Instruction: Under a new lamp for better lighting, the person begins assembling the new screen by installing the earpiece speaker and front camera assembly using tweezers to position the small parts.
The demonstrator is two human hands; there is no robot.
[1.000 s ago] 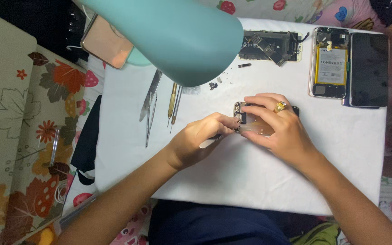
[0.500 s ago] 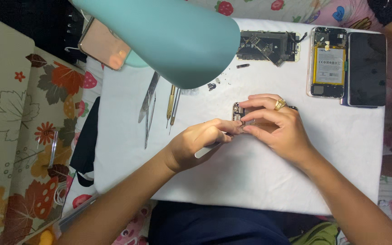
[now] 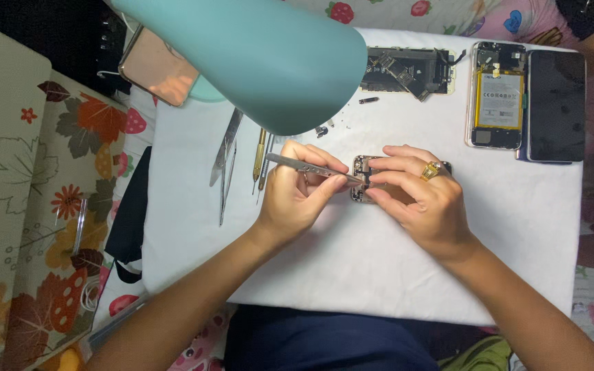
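Note:
My left hand (image 3: 302,196) grips metal tweezers (image 3: 309,167), their tips resting on a small phone circuit board (image 3: 364,165) in the middle of the white mat (image 3: 352,275). My right hand (image 3: 421,199), with a gold ring on one finger, pinches and steadies that board from the right and covers most of it. Both forearms reach in from the bottom edge.
A teal lamp shade (image 3: 262,55) hangs over the mat's top left. Spare tweezers (image 3: 226,161) and screwdrivers (image 3: 262,158) lie to the left. At the back are a phone frame (image 3: 407,69), an opened phone with battery (image 3: 496,96), a dark screen (image 3: 556,106) and small loose parts (image 3: 369,100).
My left hand has turned so the tweezers now lie across its top, pointing right onto the board. The right hand keeps holding the board in the same spot.

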